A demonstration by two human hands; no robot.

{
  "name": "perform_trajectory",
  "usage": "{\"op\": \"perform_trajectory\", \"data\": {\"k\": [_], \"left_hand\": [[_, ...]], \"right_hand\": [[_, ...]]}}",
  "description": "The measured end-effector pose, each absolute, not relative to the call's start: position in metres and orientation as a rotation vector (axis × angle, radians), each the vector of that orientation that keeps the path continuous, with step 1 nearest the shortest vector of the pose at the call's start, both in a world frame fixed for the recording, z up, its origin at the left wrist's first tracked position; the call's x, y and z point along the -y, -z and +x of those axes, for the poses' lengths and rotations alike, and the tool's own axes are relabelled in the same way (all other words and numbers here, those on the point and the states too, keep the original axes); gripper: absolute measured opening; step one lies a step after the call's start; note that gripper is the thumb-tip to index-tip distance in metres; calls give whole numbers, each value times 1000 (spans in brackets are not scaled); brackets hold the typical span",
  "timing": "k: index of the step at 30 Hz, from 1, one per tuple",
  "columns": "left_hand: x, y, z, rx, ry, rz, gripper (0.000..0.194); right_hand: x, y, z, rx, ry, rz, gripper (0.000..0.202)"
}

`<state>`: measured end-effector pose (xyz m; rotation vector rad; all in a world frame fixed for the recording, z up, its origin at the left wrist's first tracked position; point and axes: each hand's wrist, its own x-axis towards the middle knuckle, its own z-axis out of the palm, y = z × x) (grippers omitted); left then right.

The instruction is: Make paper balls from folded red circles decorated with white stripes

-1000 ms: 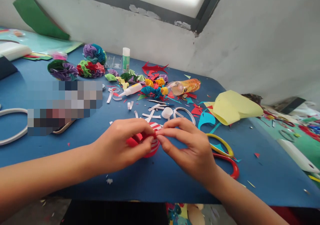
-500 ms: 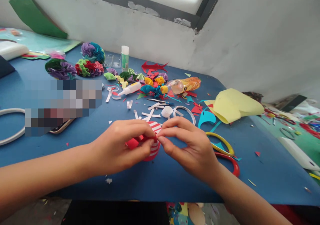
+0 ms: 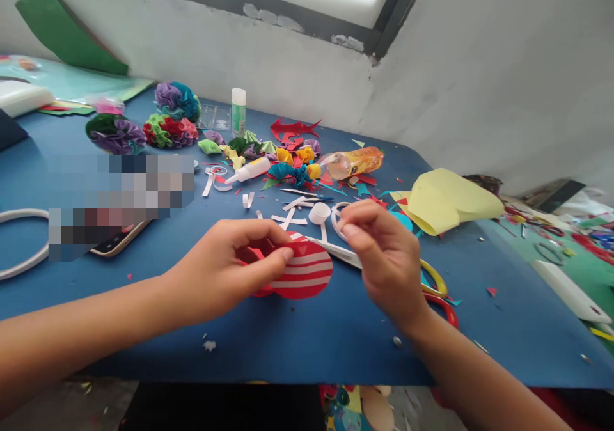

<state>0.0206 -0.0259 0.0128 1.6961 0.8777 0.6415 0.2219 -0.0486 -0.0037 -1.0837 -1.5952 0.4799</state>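
Note:
A red-and-white striped paper piece (image 3: 307, 271) with a rounded edge is pinched between the thumb and fingers of my left hand (image 3: 240, 261). More red paper shows under those fingers. My right hand (image 3: 384, 252) is raised to the right, apart from the striped piece, its thumb and fingertips pressed together; whatever they hold, if anything, is too small to make out. Behind and below it lie scissors (image 3: 338, 252) with a yellow and a red handle, their blades pointing toward the striped paper. White paper strips (image 3: 289, 219) and a small white cup (image 3: 319, 213) sit beyond my hands.
Beyond the strips are a glue bottle (image 3: 249, 170), a glue stick (image 3: 238, 112), an orange bottle (image 3: 357, 162) and ruffled paper balls (image 3: 176, 101). A phone (image 3: 119, 239) lies at left. Yellow paper (image 3: 451, 202) rests at right, near the edge of the blue table (image 3: 336, 348).
My right hand has moved right, away from the paper and my left hand. The striped piece now spreads wider to the right, and the scissor blades have come into view.

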Motion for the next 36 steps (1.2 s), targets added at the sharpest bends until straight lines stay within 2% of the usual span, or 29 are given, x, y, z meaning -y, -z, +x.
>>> {"op": "perform_trajectory", "data": {"k": [2, 4, 5, 7, 12, 15, 19, 27, 29, 33, 36], "left_hand": [[24, -13, 21, -854, -645, 1556, 19], [23, -12, 20, -835, -671, 1493, 19], [22, -12, 20, -836, -687, 1484, 18], [21, -12, 20, -850, -720, 1485, 17], [19, -12, 20, -885, -748, 1492, 18], [19, -12, 19, -876, -719, 1464, 19], [20, -12, 17, -877, -696, 1467, 16], [20, -13, 16, -935, -710, 1504, 13], [20, -13, 16, -946, -725, 1528, 11], [22, -13, 18, -957, -719, 1612, 15], [26, -12, 19, -954, -722, 1737, 14]], "right_hand": [[41, 8, 228, 1476, -544, -1133, 16], [34, 12, 231, 1410, -549, -1172, 6], [32, 13, 231, 1392, -531, -1182, 9], [32, 12, 229, 1375, -545, -1162, 26], [44, 6, 217, 1452, -1160, -1002, 16], [47, 6, 212, 1343, -1241, -973, 21], [44, 7, 213, 1252, -1101, -973, 19], [48, 8, 211, 1424, -922, -1030, 9], [48, 10, 212, 1528, -749, -1034, 12], [50, 10, 213, 1821, -55, -1074, 24], [55, 7, 210, 1991, 70, -1015, 24]]}}
